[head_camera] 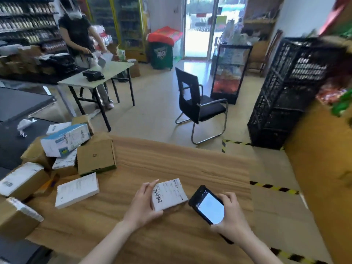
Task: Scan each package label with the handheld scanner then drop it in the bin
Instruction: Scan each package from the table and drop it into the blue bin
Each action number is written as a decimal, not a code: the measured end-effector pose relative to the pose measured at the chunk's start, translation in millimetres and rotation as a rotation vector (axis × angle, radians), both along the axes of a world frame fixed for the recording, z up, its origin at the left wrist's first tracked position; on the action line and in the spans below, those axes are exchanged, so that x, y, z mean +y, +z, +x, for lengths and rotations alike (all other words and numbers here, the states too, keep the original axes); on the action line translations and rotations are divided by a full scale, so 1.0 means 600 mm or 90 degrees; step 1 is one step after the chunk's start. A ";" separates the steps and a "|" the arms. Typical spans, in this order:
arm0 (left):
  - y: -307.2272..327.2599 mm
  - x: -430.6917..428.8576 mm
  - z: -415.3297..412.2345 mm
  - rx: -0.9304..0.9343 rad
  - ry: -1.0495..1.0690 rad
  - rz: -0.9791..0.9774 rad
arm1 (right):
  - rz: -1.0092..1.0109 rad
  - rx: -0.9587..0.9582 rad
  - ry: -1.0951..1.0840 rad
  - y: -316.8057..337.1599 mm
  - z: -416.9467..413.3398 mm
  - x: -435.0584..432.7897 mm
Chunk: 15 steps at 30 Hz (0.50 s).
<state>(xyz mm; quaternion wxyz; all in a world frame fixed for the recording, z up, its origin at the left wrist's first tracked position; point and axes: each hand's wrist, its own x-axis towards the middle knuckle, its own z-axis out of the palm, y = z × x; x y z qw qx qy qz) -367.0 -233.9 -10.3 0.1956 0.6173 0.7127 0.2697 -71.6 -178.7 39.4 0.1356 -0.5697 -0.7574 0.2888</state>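
A small white package with a barcode label lies on the wooden table, label side up. My left hand grips its left edge, thumb under the near corner and fingers over the far side. My right hand holds the handheld scanner, a black phone-like device with a lit screen, just right of the package and tilted toward it. No bin is identifiable in view.
A pile of several cardboard and white packages covers the table's left end. A black chair stands beyond the table, and stacked black crates stand at right. Another person works at a white table at the back left.
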 end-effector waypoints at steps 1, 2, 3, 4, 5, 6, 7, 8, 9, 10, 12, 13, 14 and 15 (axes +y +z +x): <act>0.000 0.008 0.039 -0.014 -0.014 -0.001 | -0.017 0.037 -0.052 -0.007 0.042 -0.008; -0.001 0.017 0.080 -0.029 -0.032 -0.003 | -0.033 0.074 -0.106 -0.013 0.085 -0.017; -0.001 0.027 0.123 -0.042 -0.054 -0.006 | -0.046 0.109 -0.160 -0.017 0.128 -0.028; -0.002 0.036 0.167 -0.051 -0.080 -0.009 | -0.056 0.138 -0.212 -0.021 0.171 -0.040; -0.003 0.047 0.213 -0.057 -0.109 -0.011 | -0.063 0.156 -0.259 -0.024 0.215 -0.054; -0.004 0.057 0.259 -0.062 -0.141 -0.011 | -0.069 0.162 -0.301 -0.028 0.258 -0.072; -0.005 0.065 0.306 -0.066 -0.174 -0.012 | -0.073 0.161 -0.339 -0.031 0.300 -0.094; -0.006 0.073 0.355 -0.067 -0.210 -0.014 | -0.076 0.161 -0.379 -0.034 0.343 -0.118; -0.006 0.079 0.405 -0.066 -0.253 -0.017 | -0.078 0.162 -0.423 -0.037 0.386 -0.145; -0.007 0.083 0.458 -0.063 -0.301 -0.022 | -0.081 0.161 -0.470 -0.038 0.427 -0.175; -0.003 0.089 0.569 -0.046 -0.400 -0.029 | -0.084 0.158 -0.568 -0.036 0.503 -0.237; 0.000 0.090 0.627 -0.032 -0.449 -0.027 | -0.080 0.156 -0.619 -0.033 0.538 -0.270; 0.003 0.088 0.685 -0.016 -0.498 -0.024 | -0.075 0.156 -0.671 -0.029 0.569 -0.304; 0.006 0.082 0.741 -0.003 -0.547 -0.021 | -0.069 0.158 -0.723 -0.028 0.596 -0.339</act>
